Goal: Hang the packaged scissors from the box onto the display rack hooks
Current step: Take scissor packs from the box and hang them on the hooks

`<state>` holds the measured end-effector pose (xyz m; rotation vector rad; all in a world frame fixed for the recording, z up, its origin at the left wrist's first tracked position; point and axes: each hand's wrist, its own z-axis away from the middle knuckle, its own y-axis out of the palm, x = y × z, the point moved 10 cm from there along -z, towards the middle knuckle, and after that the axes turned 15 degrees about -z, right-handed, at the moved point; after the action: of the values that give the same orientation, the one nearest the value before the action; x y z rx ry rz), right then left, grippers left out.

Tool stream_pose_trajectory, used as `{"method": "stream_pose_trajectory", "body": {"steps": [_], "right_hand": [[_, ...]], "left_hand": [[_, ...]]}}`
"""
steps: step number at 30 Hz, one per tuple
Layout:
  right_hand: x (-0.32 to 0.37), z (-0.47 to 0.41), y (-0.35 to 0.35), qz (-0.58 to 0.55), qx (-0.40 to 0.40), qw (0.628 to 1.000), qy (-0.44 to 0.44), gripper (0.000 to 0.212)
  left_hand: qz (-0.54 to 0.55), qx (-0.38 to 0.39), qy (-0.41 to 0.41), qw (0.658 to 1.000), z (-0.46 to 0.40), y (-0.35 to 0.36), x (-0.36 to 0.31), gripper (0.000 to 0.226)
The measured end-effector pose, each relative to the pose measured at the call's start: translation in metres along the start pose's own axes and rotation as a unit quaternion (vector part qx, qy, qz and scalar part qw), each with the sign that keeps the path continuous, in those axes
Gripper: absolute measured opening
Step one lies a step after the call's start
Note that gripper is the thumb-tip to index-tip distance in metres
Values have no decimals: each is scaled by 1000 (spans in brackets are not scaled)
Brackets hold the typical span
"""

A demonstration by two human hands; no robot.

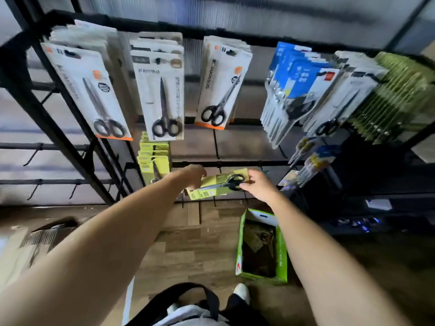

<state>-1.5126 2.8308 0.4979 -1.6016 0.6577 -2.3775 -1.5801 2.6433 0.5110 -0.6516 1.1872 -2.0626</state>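
A wooden floor (183, 250) lies under a black display rack (70, 128) full of hanging scissor packs. Both hands hold one yellow-green packaged scissors (220, 185) sideways between them, probably to bring its hole to a hook. The left hand (190, 176) grips its top end; the right hand (257, 184) pinches the handle end. The green box (281, 252) stands below on the floor, with more packs inside.

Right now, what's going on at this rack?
A person is stocking a black display rack. Both hands hold one yellow-green scissors pack sideways in front of the lower hooks: the left hand grips its left end, the right hand pinches the handle end. It is not yet hung. Matching packs already hang to the left. The green box on the floor holds more.
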Motion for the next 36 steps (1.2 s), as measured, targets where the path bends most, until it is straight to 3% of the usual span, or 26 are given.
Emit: {"method": "stream_pose_trajectory", "body": {"steps": [4, 11, 16, 19, 23, 30, 36], "right_hand": [[-19, 16, -53, 110, -20, 991, 69, 61], [-3, 4, -68, 110, 77, 991, 25, 48], [15, -5, -97, 80, -7, 995, -61, 29], [7, -11, -109, 60, -6, 995, -79, 28], [-28, -18, -124, 31, 11, 998, -56, 31], [-67, -26, -149, 8, 10, 1000, -4, 40], [-75, -37, -158, -24, -10, 1000, -8, 41]], "left_hand": [[-14, -59, 39, 997, -12, -43, -50, 45], [1, -101, 68, 993, -36, -107, -124, 34], [21, -140, 51, 989, -48, -147, -148, 35], [29, -164, 31, 986, -52, -160, -146, 30], [30, -128, -23, 991, -60, -149, -133, 18], [28, -55, -44, 997, -70, -124, -153, 41], [32, -28, -54, 998, -75, -116, -175, 41]]}}
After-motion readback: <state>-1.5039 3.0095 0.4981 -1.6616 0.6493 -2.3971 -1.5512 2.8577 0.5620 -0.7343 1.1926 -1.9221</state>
